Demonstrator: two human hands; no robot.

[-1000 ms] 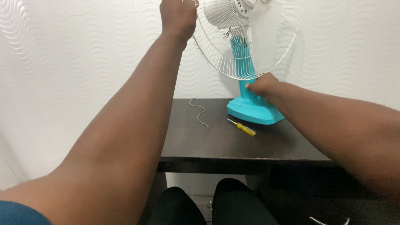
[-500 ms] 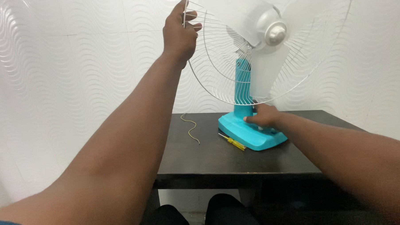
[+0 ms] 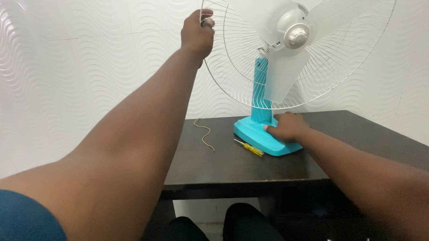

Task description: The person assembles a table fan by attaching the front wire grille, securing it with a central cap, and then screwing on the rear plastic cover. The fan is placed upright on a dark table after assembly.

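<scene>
A table fan stands on a dark table [image 3: 235,169]. It has a turquoise base [image 3: 255,132], a turquoise stem [image 3: 260,90], translucent white blades [image 3: 282,75] and a white wire rear guard [image 3: 236,62]; no front guard is in place. My left hand [image 3: 197,33] grips the guard's left rim, high up. My right hand [image 3: 286,126] rests flat on top of the base, pressing it down.
A small yellow-handled screwdriver [image 3: 249,148] lies on the table just left of the base. A wavy bit of wire [image 3: 205,133] lies further left. A white textured wall stands close behind the table. My knees [image 3: 227,227] are under the front edge.
The view has tilted up, so the fan head shows in full. My right hand moved from the foot of the stem onto the base. My left hand stays on the guard rim.
</scene>
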